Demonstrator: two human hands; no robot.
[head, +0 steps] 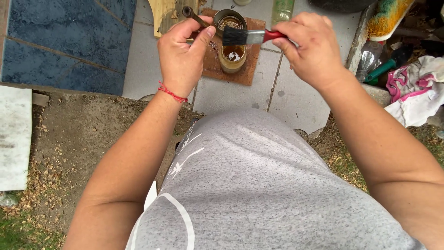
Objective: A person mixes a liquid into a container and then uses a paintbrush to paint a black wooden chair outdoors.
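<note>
Left hand (181, 58): fingers curled, thumb and forefinger pinched on a thin dark metal rod (194, 16) with a round end, rod angled up-left out of the grip. Right hand (309, 48): fingers closed around the red handle of a paintbrush (244, 36), held roughly level, black bristles pointing left and ending just beside the left thumb tip; contact with the rod cannot be told.

Both hands are held above a brown board (240, 69) lying on grey paving. On the board: a glass jar (232, 58) with amber liquid, directly under the bristles, and an open tin (230, 19) just behind it, touching or nearly so.

Red string bracelet (172, 94) on left wrist. Blue tiles (64, 41) to the left, crumpled white-and-pink cloth (414, 90) far right.
</note>
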